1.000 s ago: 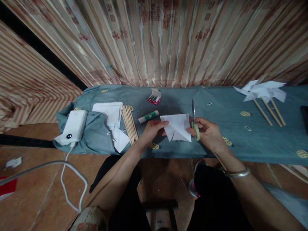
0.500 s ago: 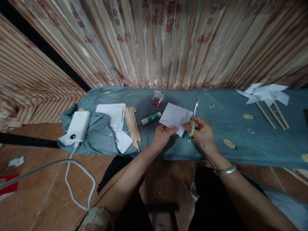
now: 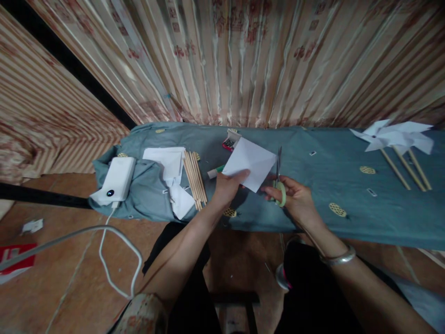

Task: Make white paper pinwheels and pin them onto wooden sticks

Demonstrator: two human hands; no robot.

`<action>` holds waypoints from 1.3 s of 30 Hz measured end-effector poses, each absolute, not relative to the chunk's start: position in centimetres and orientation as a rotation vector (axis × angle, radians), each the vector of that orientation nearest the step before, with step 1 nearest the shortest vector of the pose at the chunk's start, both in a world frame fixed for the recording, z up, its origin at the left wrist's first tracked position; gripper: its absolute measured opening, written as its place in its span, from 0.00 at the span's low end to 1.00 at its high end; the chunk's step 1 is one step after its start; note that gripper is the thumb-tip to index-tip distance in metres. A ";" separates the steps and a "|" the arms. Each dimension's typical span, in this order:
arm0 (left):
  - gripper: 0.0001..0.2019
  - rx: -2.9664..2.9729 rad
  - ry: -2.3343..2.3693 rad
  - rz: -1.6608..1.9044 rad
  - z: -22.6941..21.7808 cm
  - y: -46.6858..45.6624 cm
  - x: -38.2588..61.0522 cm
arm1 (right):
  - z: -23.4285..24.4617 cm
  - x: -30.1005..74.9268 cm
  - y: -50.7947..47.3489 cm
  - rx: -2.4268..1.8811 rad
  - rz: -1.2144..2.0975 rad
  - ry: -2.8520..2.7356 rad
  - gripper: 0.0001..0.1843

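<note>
My left hand (image 3: 229,184) pinches a square sheet of white paper (image 3: 252,161) at its left lower side, thumb on top. In my right hand (image 3: 294,195) is a pair of scissors (image 3: 279,174) with pale green handles, my fingers through the loops. The blades point away from me, close to the paper's right corner. Behind the paper, a glue stick (image 3: 212,173) and a small red box of metal pins (image 3: 229,140) are partly hidden.
A bundle of wooden sticks (image 3: 195,178) lies left of my hand, beside white paper pieces (image 3: 170,162). A white power bank (image 3: 118,181) with a cable (image 3: 100,246) sits at the left end. Several paper pinwheels (image 3: 396,137) on sticks lie at the far right of the cloth-covered table (image 3: 323,171).
The paper has been turned and lifted, now covering part of the glue stick and the pin box. My right hand with the scissors has drawn slightly away from the sheet.
</note>
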State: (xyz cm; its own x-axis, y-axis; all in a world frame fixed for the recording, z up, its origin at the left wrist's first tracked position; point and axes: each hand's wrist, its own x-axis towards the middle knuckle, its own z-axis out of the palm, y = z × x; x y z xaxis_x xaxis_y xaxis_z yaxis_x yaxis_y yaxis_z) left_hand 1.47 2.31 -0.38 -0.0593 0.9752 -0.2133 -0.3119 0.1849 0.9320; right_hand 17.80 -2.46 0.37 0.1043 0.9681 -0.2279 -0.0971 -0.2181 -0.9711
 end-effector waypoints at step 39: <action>0.13 0.745 1.095 1.345 -0.4 3.2 1.4 | -0.3 16.3 -4.8 -1.278 1.647 -1.154 0.28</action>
State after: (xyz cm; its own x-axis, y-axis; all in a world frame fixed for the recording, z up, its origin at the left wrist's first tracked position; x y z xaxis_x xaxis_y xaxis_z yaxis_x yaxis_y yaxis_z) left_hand 1.38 3.22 -0.40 -0.1072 0.9774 -0.1824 -0.3769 0.1299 0.9171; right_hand 16.29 -4.79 -0.29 -0.2294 0.9237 -0.3068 -0.0270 -0.3211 -0.9466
